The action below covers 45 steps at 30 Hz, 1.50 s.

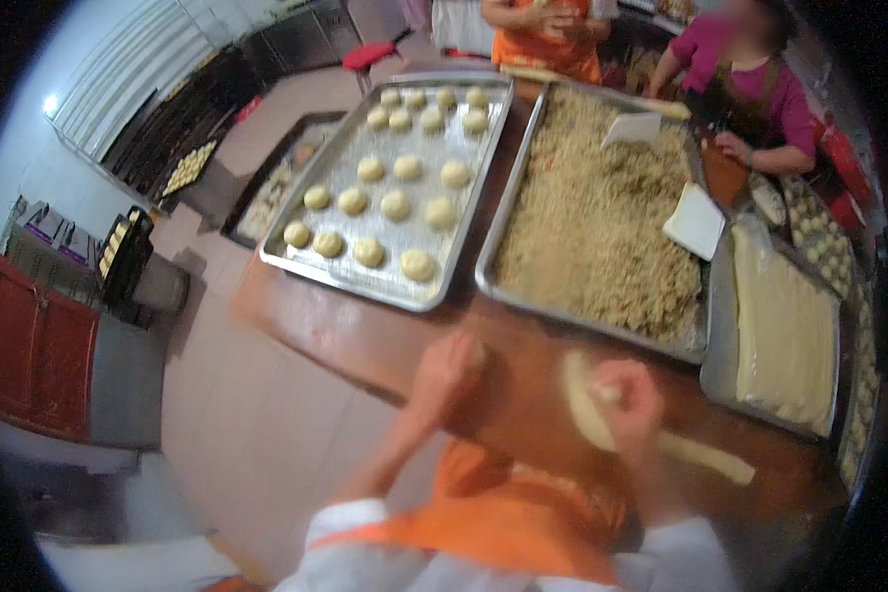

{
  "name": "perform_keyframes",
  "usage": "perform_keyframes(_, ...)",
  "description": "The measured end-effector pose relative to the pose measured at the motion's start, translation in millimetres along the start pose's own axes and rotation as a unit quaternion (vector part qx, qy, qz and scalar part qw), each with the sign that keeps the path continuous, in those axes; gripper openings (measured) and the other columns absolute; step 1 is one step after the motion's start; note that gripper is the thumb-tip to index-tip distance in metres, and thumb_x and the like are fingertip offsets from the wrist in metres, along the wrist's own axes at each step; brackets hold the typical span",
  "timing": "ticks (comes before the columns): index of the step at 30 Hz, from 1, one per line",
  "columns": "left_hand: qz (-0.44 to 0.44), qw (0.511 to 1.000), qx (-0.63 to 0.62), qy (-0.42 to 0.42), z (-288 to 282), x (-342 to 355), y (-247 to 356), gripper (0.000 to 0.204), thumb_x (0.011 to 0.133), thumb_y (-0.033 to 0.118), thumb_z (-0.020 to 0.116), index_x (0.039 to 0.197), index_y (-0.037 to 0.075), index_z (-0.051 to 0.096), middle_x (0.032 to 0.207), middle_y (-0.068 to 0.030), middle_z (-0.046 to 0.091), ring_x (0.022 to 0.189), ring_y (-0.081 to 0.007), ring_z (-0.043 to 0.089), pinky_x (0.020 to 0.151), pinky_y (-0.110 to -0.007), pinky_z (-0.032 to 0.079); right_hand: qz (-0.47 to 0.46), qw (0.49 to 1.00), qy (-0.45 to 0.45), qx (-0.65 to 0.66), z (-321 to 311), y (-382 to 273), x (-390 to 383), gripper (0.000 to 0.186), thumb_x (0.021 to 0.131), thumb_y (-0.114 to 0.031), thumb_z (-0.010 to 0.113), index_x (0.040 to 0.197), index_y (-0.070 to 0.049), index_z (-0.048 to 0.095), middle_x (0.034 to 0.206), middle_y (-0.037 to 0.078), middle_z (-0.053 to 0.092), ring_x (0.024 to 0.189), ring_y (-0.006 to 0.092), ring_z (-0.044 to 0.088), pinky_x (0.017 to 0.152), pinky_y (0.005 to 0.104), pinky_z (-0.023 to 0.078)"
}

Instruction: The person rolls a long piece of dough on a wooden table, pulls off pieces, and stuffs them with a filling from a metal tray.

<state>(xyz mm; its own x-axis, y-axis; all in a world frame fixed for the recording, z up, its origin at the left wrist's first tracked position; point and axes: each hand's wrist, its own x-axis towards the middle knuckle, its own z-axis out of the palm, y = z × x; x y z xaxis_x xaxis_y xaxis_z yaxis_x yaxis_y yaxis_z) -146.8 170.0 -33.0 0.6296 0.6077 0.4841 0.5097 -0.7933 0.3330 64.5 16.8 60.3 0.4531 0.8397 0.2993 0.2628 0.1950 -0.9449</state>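
On the near part of the brown table, a long strip of pale dough (705,456) lies in a curve. My right hand (633,407) is closed over it, pinching a small lump of dough (610,393) between thumb and fingers. To the left, my left hand (446,373) is curled, somewhat blurred, with a bit of pale dough (479,355) showing at its fingertips. Beyond my left hand, a metal baking tray (365,287) carries rows of round dough balls (417,264). A second tray (592,326), beyond my right hand, is filled with crumbly brown filling (602,217).
Two white scrapers (696,222) rest on the filling. At right, a tray holds a sheet of dough (784,326) under plastic. A person in purple (784,109) and another in an orange apron (553,44) stand across the table. A red stool (368,54) stands behind.
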Motion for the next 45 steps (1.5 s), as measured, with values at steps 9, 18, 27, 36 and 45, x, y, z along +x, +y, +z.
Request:
perform_keyframes(9, 0.002, 0.993, 0.015, -0.117, -7, 0, 28, 0.070, 0.074, 0.029, 0.062, 0.129, 0.002, 0.029, 0.133, -0.0192, 0.029, 0.123, -0.0336, 0.029, 0.101, -0.045, 0.023, 0.091, 0.991, -0.005, 0.101, -3, 23, -12, 0.021, 0.070, 0.006, 0.062, 0.084, -0.004, 0.051, 0.087, 0.006, 0.056, 0.084, 0.0139, 0.053, 0.079, 0.0269, 0.042)
perform_keyframes(18, -0.002, 0.982, 0.049, -0.184, -1, 19, 44, 0.070, 0.077, 0.041, 0.053, 0.126, -0.005, 0.031, 0.131, -0.0222, 0.030, 0.124, -0.0347, 0.026, 0.103, -0.042, 0.019, 0.124, 0.984, -0.022, 0.127, 12, 22, -6, 0.018, 0.071, 0.003, 0.063, 0.083, -0.004, 0.051, 0.085, 0.004, 0.057, 0.083, 0.0126, 0.053, 0.078, 0.0265, 0.042)
perform_keyframes(27, -0.065, 0.992, 0.024, -0.106, -12, 19, 28, 0.057, 0.074, 0.027, 0.059, 0.118, -0.003, 0.039, 0.122, -0.0210, 0.040, 0.114, -0.0350, 0.037, 0.095, -0.044, 0.029, 0.142, 0.990, -0.012, 0.001, -12, 27, -22, 0.022, 0.067, 0.002, 0.064, 0.084, -0.004, 0.051, 0.087, 0.005, 0.056, 0.084, 0.0143, 0.053, 0.076, 0.0273, 0.044)
perform_keyframes(36, -0.346, 0.812, -0.442, -0.161, -19, 27, 28, 0.033, 0.078, 0.016, 0.060, 0.108, 0.005, 0.049, 0.102, -0.0122, 0.054, 0.093, -0.0228, 0.052, 0.078, -0.034, 0.043, 0.212, 0.975, -0.027, 0.068, 5, 35, -4, 0.017, 0.071, -0.004, 0.064, 0.084, -0.005, 0.054, 0.084, 0.004, 0.059, 0.081, 0.0133, 0.055, 0.077, 0.0291, 0.044)
perform_keyframes(45, -0.175, 0.969, -0.154, 0.084, 10, 254, -121, 0.047, 0.070, 0.016, 0.067, 0.107, 0.000, 0.044, 0.096, -0.0190, 0.052, 0.087, -0.0307, 0.053, 0.075, -0.038, 0.044, 0.279, 0.957, -0.041, 0.074, 15, 28, 10, 0.015, 0.070, 0.003, 0.061, 0.082, -0.003, 0.051, 0.080, 0.007, 0.058, 0.075, 0.0126, 0.055, 0.072, 0.0282, 0.045)
